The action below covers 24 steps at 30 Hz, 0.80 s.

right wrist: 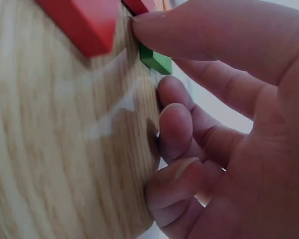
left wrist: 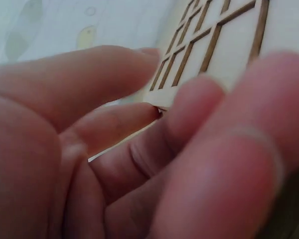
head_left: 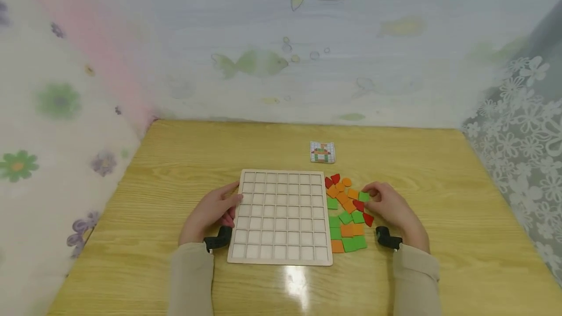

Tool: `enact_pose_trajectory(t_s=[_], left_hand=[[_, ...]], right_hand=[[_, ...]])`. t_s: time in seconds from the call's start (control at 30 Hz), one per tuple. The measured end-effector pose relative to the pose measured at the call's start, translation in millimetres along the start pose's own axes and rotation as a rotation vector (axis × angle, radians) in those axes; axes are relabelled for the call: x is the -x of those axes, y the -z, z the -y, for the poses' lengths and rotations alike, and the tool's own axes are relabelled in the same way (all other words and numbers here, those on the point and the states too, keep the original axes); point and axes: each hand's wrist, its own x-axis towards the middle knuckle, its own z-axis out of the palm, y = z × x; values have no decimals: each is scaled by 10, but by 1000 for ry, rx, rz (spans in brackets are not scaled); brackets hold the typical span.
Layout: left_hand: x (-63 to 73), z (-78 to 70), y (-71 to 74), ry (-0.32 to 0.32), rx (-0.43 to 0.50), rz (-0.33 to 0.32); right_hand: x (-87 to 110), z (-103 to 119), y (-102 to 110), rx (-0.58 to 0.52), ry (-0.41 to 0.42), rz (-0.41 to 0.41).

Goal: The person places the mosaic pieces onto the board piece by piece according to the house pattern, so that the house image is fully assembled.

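Observation:
My left hand (head_left: pixel 215 208) grips the left edge of a pale wooden grid board (head_left: pixel 280 211), thumb on the rim. In the left wrist view, several fingers are bent beside the board's corner. On the right, my right hand (head_left: pixel 391 206) pinches a green square tile (head_left: pixel 364 196) at the edge of a loose group of tiles. A red tile (head_left: pixel 358 206) lies by the thumb. Seen from the right wrist, the green tile (right wrist: pixel 157 62) sits between thumb and index finger, and its far part is hidden. The other fingers curl near the tabletop.
Orange tiles (head_left: pixel 348 230), green tiles (head_left: pixel 353 244) and red tiles (head_left: pixel 368 219) lie along the board's right side, some touching. A small card (head_left: pixel 322 152) with a coloured grid pattern lies behind the board. Painted walls (head_left: pixel 246 96) border the wooden table (head_left: pixel 197 155).

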Motion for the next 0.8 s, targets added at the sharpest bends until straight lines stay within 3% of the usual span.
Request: enact_pose_trajectory(t_s=[0.13,0.27,0.37,0.8], left_hand=[[-41,-48,-47,1,-66,-37],[-32,-94,-78,13,-246,-96],[-22,-116,-92,11,-328,-122],[-87,-83,-134,-7,-307,-103]], right_hand=[[1,-17,20,-24,-5,-6],[8,-55,-5,-91,1,-2],[15,-100,-26,-133,15,-32],[-12,-126,34,-173,-92,-76]])
